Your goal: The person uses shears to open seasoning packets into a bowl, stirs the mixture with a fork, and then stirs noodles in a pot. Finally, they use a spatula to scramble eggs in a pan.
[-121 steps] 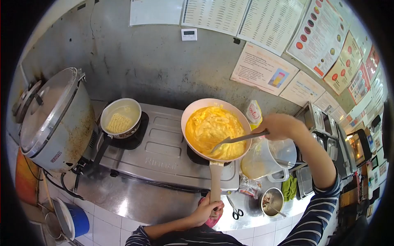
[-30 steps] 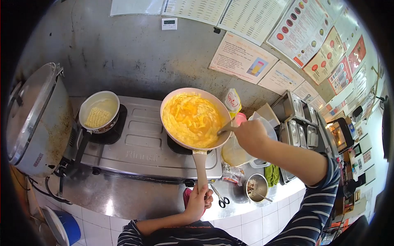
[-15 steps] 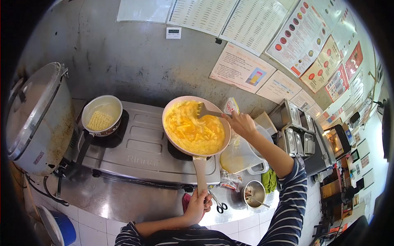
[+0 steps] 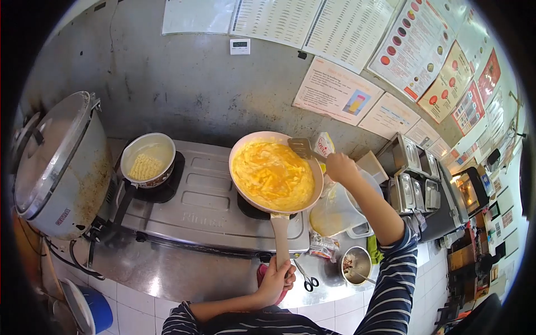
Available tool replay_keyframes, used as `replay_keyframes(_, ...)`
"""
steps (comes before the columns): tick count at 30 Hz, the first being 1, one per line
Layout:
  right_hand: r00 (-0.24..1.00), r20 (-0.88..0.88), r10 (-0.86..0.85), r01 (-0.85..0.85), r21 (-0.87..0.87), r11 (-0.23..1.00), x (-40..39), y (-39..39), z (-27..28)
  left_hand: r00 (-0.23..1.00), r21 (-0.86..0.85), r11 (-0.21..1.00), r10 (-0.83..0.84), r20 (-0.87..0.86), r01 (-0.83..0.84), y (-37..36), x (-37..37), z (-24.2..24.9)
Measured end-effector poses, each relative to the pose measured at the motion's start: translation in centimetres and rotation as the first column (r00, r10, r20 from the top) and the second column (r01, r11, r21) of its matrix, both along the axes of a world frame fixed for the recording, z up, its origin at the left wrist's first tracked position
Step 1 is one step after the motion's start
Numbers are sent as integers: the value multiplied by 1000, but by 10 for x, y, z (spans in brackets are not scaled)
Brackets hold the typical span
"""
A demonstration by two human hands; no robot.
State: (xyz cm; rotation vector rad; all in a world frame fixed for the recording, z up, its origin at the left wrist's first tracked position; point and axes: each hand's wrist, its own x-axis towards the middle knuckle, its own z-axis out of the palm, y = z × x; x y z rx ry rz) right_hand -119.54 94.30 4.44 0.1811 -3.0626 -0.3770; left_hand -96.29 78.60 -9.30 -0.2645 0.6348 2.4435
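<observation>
A stained grey wall (image 4: 184, 84) hung with paper menus (image 4: 335, 28) backs the steel counter (image 4: 167, 273).

The middle of the stove (image 4: 215, 204) lies bare between the small pot (image 4: 148, 159) and the frying pan (image 4: 276, 176). Right of the pan, a jug (image 4: 340, 212), scissors (image 4: 306, 277) and a metal cup (image 4: 357, 265) crowd the counter (image 4: 184, 273), which is bare in front of the stove.

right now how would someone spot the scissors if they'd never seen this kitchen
Find the steel gas stove. On the counter just in front of its right corner, right of the left hand on the pan handle, lie the scissors, the only thing there with black finger loops.
</observation>
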Motion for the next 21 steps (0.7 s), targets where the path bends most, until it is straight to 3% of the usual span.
replay_keyframes(4, 997, 44, 59, -52, -141, 989, -26, 9, -37, 997, -7, 997, -77, -22, 77, -4, -2, 0)
replay_keyframes(6, 962, 23, 272, -260, -216, 941, -30, 4, -40, 994, -44, 994, -99, -53, 96, -5, -4, 1)
replay_keyframes(7, 962, 22, 273, -262, -220, 940, -31, 3, -40, 991, -75, 991, -118, -66, 113, -6, -4, 4)
replay_keyframes(10, 943, 134, 304, -280, -174, 944, -30, -1, -34, 987, -117, 985, -138, -79, 128, -7, -6, 6)
replay_keyframes(12, 852, 143, 504, -501, -60, 863, -33, 10, -37, 987, -122, 984, -142, -75, 133, -7, -6, 7)
replay_keyframes(15, 763, 158, 626, -639, 38, 769, -32, 18, -32, 982, -153, 974, -176, -63, 164, -9, -8, 7)
replay_keyframes(16, 763, 159, 626, -638, 34, 769, -30, 21, -28, 981, -127, 979, -173, -89, 161, -9, -9, 6)
replay_keyframes(18, 728, 247, 639, -685, 282, 672, -17, 19, -5, 979, -103, 982, -171, -110, 160, -9, -8, 5)
replay_keyframes(21, 727, 295, 620, -686, 317, 655, 1, 14, 31, 978, -107, 982, -170, -120, 157, -9, -9, 7)
